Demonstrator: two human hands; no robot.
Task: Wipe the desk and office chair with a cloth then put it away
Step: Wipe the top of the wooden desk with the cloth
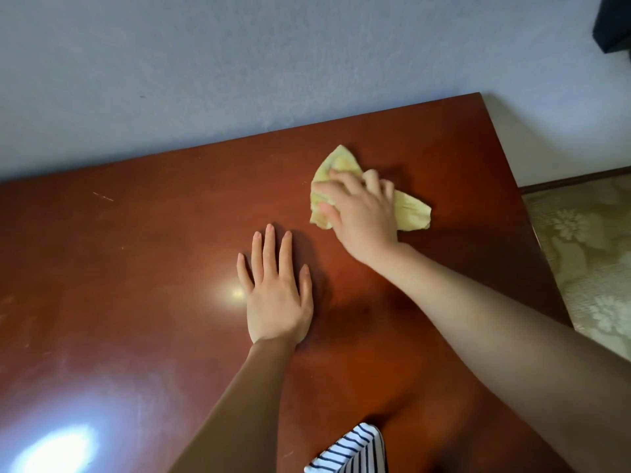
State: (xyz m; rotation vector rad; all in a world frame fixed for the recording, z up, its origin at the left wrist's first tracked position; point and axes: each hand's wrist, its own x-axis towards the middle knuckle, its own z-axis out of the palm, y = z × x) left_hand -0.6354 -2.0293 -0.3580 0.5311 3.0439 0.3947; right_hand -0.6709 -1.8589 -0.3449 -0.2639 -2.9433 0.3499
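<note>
A glossy reddish-brown wooden desk (136, 268) fills most of the view. My right hand (362, 213) presses a crumpled pale yellow cloth (411, 213) flat against the desk's far right part, fingers curled over it. The cloth sticks out above and to the right of the hand. My left hand (276, 295) lies flat on the desk near the middle, palm down, fingers spread, holding nothing. The office chair is out of view.
A pale blue-grey wall (239, 80) runs along the desk's far edge. Past the desk's right edge lies a patterned beige floor (587, 250). A dark object (614, 25) sits in the top right corner. Striped clothing (351, 452) shows at the bottom.
</note>
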